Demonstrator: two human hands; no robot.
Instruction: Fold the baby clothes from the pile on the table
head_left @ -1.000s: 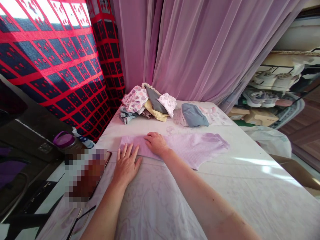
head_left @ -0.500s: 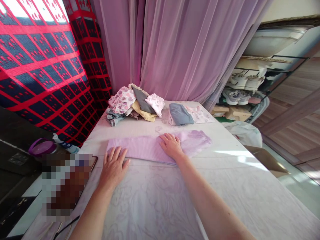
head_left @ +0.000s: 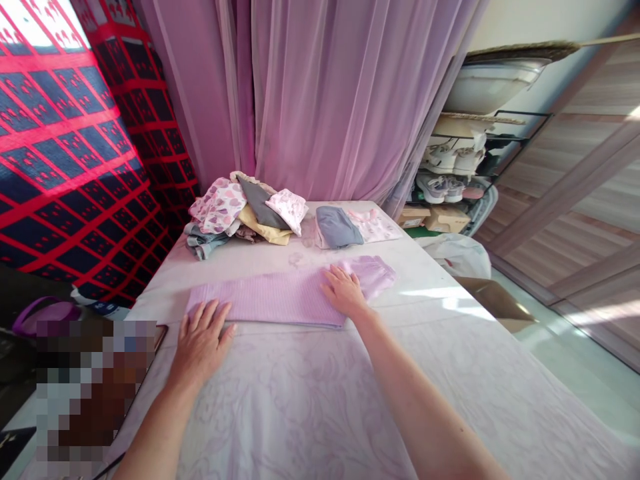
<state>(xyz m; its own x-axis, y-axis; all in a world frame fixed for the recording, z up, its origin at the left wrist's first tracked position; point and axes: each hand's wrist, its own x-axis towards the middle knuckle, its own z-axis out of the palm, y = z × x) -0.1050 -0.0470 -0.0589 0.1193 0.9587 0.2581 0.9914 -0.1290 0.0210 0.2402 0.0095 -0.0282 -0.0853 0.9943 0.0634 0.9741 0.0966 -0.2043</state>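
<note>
A lilac ribbed garment [head_left: 280, 297] lies flat and folded lengthwise across the bed-like surface. Its right end is gathered and crumpled; whether it is trousers or a top I cannot tell. My left hand [head_left: 203, 337] rests palm down at its left end, fingers spread over the near edge. Near the gathered end, my right hand [head_left: 345, 291] presses flat on the cloth with its fingers stretched out. Behind the garment sits a heap of clothes [head_left: 220, 207] in pink print, grey, yellow and denim blue. Right of that heap lie a folded grey-blue garment [head_left: 337, 227] and a pink printed one [head_left: 375, 225].
A pale patterned sheet [head_left: 295, 393] covers the surface. At the left edge is a blurred-out flat object [head_left: 100, 393], with a purple-lidded container [head_left: 47, 317] beyond it. Purple curtains [head_left: 330, 100] hang behind. On the right stand a shoe rack [head_left: 450, 167] and an open cardboard box [head_left: 493, 303].
The view has turned to the right, so the scene sits farther left. My right hand has slid right along the lilac garment towards its gathered end. My left hand stays at the left end.
</note>
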